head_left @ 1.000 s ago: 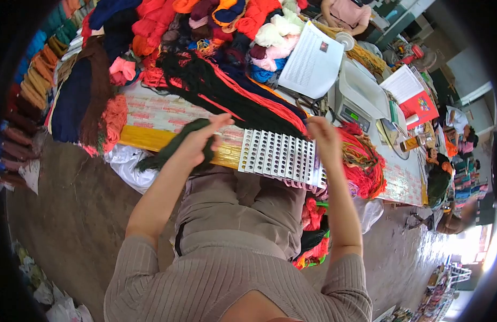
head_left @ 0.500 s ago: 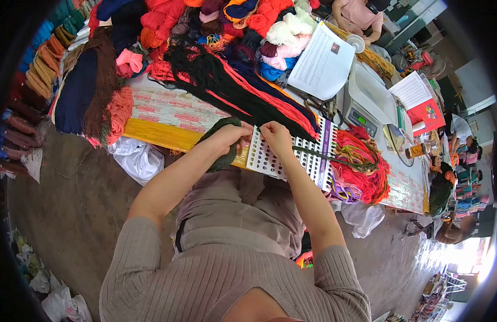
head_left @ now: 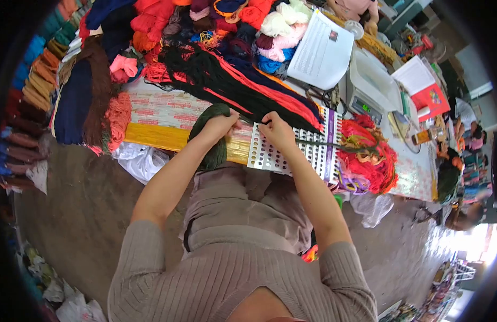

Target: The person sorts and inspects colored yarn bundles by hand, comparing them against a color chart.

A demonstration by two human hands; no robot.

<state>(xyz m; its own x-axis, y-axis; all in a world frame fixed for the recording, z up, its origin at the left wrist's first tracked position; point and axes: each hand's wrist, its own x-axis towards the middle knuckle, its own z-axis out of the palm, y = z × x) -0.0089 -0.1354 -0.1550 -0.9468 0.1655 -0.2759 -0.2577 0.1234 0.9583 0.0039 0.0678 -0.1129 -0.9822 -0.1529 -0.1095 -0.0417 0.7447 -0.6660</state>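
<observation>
A skein of dark green yarn (head_left: pixel 212 153) hangs over the table's front edge, with my left hand (head_left: pixel 221 129) closed around its upper part. To the right, my right hand (head_left: pixel 278 132) is in a pinch above the white punched card (head_left: pixel 262 153), which has rows of round holes and a purple strip. Its fingertips appear to grip dark green yarn, though the thin end is hard to make out. A dark green strand (head_left: pixel 323 143) runs from beside my right wrist across the card to a bundle of red and multicoloured yarn (head_left: pixel 366 158).
Long black and coral yarn (head_left: pixel 221 80) lies behind the card. Several coloured skeins are heaped farther back. Printed sheets (head_left: pixel 319 53), a scale with a clear tray (head_left: pixel 369 80) and a red booklet (head_left: pixel 430 102) are at the right. Another person (head_left: pixel 356 9) sits across the table.
My hands have moved apart: the left hand with the green skein has shifted left off the card, and the right hand slightly right. The view has shifted a little.
</observation>
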